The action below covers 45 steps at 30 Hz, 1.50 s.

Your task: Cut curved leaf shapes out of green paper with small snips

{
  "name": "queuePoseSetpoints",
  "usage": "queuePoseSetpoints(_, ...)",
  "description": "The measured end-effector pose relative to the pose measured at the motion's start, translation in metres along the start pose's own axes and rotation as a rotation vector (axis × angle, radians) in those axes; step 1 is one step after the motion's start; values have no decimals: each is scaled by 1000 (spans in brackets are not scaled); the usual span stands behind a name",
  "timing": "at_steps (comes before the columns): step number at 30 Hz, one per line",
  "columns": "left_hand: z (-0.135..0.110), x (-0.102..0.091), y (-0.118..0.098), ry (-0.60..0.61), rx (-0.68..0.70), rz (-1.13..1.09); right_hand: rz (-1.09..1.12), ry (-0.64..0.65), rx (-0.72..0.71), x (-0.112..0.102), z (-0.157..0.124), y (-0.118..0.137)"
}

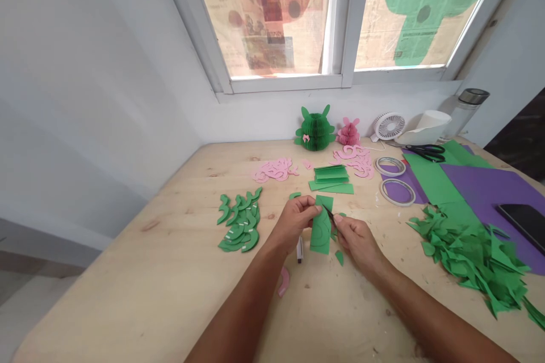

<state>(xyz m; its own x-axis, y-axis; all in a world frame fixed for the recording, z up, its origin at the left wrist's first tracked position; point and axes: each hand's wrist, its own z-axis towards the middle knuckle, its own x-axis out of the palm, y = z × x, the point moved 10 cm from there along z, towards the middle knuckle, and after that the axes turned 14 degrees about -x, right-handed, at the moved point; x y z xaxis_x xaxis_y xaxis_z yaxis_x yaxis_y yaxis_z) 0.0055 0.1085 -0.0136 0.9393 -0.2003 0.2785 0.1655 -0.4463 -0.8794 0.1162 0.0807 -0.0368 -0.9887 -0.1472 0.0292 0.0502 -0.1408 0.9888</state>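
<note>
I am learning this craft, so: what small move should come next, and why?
Probably cut along the drawn curve on the green paper: the left hand grips it, and the right hand holds a small blade at its edge.

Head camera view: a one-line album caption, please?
Left hand holds green paper; right hand presses a small blade to it.

The 1 head-worn camera faces forward and down, close above the left hand (293, 224) and right hand (360, 244), across a wooden table (128, 272) toward a window (268, 17).

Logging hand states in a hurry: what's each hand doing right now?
Left hand: closed, holding a green paper piece.
Right hand: closed, pinching a small dark blade.
</note>
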Motion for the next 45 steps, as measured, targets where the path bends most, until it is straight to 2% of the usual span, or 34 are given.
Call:
queuePoseSetpoints(20,-2,3,-2,16,8,-7,-69,4,-48,-3,2,3)
queuePoseSetpoints(29,-1,2,-1,13,-4,-13,-119,-6,-93,-6,2,12)
queuePoseSetpoints(37,-4,-2,-6,-25,6,-72,-75,-8,-24,-8,3,5)
queuePoseSetpoints(45,-4,5,-1,61,-40,2,17,-120,-87,-25,9,12)
